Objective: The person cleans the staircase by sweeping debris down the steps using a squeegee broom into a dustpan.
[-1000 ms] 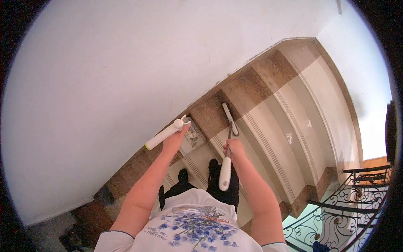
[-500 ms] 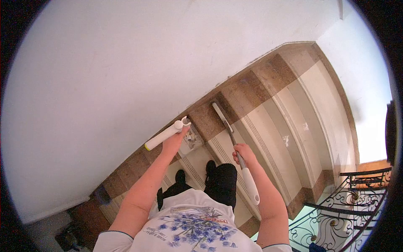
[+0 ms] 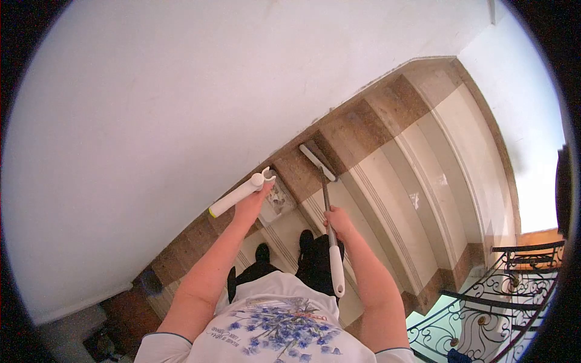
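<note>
My left hand (image 3: 249,209) is closed round the white handle (image 3: 235,195) of a dustpan, which has an open clip at its upper end. Below it, the dustpan's pan (image 3: 278,201), pale and partly see-through with bits of debris in it, is at the stair step. My right hand (image 3: 339,221) grips the grey pole of a broom (image 3: 326,190), whose white grip end points back towards me. The broom's long white head lies on the brown border of a step, close to the wall and just right of the pan.
Cream stairs (image 3: 387,187) with brown borders curve away to the right. A white wall (image 3: 163,121) runs along the left. At lower right stands a black wrought-iron railing (image 3: 484,314). My black shoes (image 3: 306,239) are on the steps below my hands.
My right hand has moved left, and the pole has swung more upright. The broom head has turned and shifted slightly left towards the pan. My left hand has stayed nearly still.
</note>
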Action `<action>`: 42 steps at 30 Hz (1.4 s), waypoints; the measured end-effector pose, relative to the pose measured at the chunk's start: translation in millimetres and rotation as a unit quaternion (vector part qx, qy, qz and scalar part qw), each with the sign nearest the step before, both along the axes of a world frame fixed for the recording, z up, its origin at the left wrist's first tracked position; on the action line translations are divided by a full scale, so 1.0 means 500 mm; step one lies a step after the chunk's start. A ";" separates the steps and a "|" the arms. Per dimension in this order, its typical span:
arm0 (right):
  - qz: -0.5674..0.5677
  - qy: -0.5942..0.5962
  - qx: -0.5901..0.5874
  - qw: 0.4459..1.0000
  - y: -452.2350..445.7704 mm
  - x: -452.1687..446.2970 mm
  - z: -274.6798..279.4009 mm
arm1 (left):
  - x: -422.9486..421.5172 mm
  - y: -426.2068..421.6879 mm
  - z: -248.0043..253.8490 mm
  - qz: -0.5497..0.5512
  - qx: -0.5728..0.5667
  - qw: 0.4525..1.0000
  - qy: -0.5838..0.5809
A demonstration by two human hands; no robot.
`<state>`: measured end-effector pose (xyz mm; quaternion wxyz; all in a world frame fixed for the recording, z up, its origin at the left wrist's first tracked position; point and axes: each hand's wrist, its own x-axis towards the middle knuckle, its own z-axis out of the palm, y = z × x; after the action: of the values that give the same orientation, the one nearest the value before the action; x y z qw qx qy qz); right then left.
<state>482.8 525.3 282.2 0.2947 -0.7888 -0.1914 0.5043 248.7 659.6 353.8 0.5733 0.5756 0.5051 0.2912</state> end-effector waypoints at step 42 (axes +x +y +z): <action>0.131 -0.108 -0.003 0.986 -0.009 0.010 -0.061 | -0.004 0.013 -0.018 0.008 0.047 0.998 0.047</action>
<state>487.7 520.8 251.9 0.2016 -0.8076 -0.3220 0.4510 246.9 666.2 344.7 0.5194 0.6107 0.5216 0.2920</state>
